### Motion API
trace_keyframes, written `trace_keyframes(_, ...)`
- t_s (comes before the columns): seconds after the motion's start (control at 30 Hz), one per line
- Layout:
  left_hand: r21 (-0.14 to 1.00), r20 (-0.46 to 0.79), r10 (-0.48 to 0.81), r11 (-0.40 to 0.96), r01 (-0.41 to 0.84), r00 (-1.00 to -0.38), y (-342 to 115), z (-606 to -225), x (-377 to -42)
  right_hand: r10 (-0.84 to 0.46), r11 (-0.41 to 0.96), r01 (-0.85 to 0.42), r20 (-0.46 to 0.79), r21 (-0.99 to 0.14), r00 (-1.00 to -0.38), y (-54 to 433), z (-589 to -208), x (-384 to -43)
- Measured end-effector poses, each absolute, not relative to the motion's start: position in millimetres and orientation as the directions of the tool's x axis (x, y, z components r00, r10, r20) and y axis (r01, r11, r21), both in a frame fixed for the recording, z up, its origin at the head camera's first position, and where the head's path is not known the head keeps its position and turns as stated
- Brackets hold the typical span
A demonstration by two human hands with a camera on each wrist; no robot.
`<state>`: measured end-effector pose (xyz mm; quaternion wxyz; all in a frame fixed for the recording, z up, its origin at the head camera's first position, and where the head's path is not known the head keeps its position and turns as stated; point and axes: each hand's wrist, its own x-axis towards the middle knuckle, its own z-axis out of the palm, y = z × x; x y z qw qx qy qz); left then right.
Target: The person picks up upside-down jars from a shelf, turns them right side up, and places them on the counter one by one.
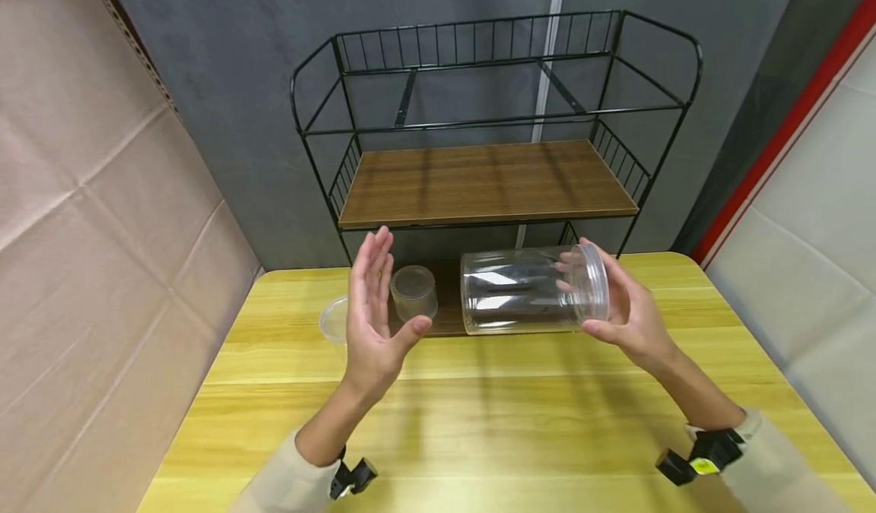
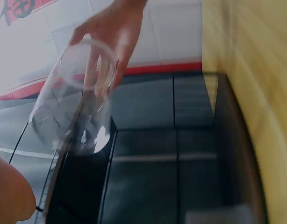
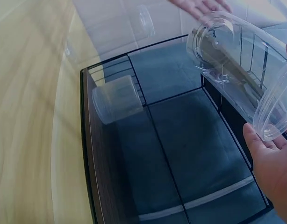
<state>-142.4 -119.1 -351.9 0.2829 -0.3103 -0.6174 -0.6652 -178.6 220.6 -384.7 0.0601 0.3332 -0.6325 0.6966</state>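
A large clear plastic jar lies on its side in the air, in front of the rack's lower level. My right hand grips it around its ringed right end, thumb on the near side and fingers behind. Apart from the jar's other end, my left hand is raised with straight fingers, the thumb spread and the palm turned toward the jar. In the right wrist view, the jar looks see-through, with nothing inside. Behind the left hand stands a small frosted, lidded jar on the bottom shelf.
A black wire rack stands at the back of the yellow wooden table. Its middle level holds a brown board; its top is an open frame. Left of the rack, another clear jar stands on the table, partly behind my left hand.
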Motion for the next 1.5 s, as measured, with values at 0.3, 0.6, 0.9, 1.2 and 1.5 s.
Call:
trace_keyframes(0.3, 0.595, 0.804, -0.101, 0.117, 0.795, -0.586, -152.7, -325.2, -154.1, -0.386, -0.033, -0.552, 0.52, -0.833, -0.762, 239.6, -377.7, -177.0)
trace_keyframes(0.6, 0.79, 0.614, -0.14, 0.109, 0.604, -0.777, -188.5, -312.6, -175.8, -0.45, 0.14, -0.65, 0.537, -0.747, -0.714, 256.6, -365.5, -180.2)
trace_keyframes(0.9, 0.856, 0.483, -0.073, 0.251, 0.453, -0.873, -209.2, -301.4, -200.6, -0.485, 0.443, -0.693, 0.498, -0.568, -0.718, 265.2, -358.9, -177.8)
trace_keyframes(1.2, 0.858, 0.453, -0.048, 0.292, 0.422, -0.89, -211.6, -285.3, -216.5, -0.506, 0.637, -0.67, 0.449, -0.381, -0.736, 278.7, -359.2, -173.6)
trace_keyframes(1.5, 0.868, 0.415, -0.019, 0.306, 0.39, -0.909, -206.8, -283.4, -224.6, -0.565, 0.635, -0.703, 0.429, -0.32, -0.705, 299.5, -373.3, -168.7)
